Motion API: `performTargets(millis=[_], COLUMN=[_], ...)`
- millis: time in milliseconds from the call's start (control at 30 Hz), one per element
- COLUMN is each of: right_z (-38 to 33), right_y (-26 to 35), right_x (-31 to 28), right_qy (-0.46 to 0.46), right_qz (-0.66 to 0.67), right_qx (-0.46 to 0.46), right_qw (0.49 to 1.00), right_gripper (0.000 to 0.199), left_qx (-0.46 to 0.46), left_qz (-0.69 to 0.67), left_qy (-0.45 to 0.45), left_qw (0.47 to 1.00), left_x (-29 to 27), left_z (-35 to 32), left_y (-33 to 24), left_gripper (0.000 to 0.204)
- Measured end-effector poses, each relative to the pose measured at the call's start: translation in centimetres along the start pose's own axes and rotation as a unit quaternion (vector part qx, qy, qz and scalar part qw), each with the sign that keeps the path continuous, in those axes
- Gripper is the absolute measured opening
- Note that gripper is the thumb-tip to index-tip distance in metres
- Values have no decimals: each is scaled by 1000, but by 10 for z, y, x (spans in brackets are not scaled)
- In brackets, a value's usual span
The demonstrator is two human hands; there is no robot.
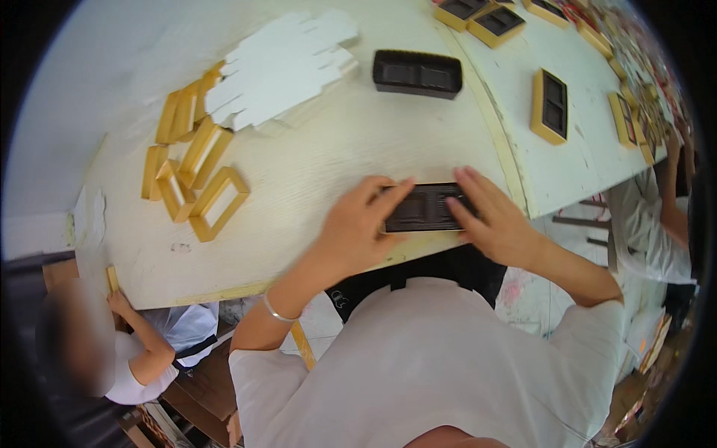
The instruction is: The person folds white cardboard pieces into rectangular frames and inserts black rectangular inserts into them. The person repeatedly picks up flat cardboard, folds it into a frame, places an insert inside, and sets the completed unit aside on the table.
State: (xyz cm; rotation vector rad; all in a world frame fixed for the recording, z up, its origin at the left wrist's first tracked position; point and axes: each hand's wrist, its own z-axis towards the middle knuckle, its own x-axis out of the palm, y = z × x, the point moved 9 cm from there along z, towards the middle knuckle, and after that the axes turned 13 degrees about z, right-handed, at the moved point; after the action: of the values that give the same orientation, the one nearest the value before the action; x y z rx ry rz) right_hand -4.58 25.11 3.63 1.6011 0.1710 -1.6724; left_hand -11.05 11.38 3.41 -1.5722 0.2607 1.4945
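While the left hand (357, 228) and right hand (499, 225) are grasping opposite ends of the black tray (427, 210), it is lying along the near edge of the desk (314, 153), whose surface is stretching toward a loose tray (418, 73) beyond.

I see a black tray (424, 212), gold frames (199, 227), white sheets (280, 71), a creamy white table (314, 160) and a plain white shirt (433, 366).

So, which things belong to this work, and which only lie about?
Likely the job:
held black compartment tray
stacked black trays
empty gold frames
tray-filled gold boxes
white die-cut sheets

Probably lying about:
brown cardboard, lower left
clutter, lower right
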Motion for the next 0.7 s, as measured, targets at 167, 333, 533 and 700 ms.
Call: performTargets(millis=[167, 333, 533, 700], right_z=[-51, -100, -58, -9], right_y=[-98, -208, -185, -123], right_x=[-63, -118, -103, -101], right_qy=[-89, -155, -219, -198], right_qz=[-40, -141, -71, -66], right_qx=[110, 203, 167, 104], right_qw=[989, 957, 959, 973], right_gripper=[37, 42, 45, 47], left_qx=[-19, -82, 20, 61], left_qz=[146, 389, 437, 404], left_qy=[-81, -173, -236, -275], left_qw=[986, 901, 868, 870], left_x=[-42, -105, -101, -123], left_z=[22, 37, 29, 28], left_y=[12, 97, 90, 72], left_gripper=[84, 46, 12, 12])
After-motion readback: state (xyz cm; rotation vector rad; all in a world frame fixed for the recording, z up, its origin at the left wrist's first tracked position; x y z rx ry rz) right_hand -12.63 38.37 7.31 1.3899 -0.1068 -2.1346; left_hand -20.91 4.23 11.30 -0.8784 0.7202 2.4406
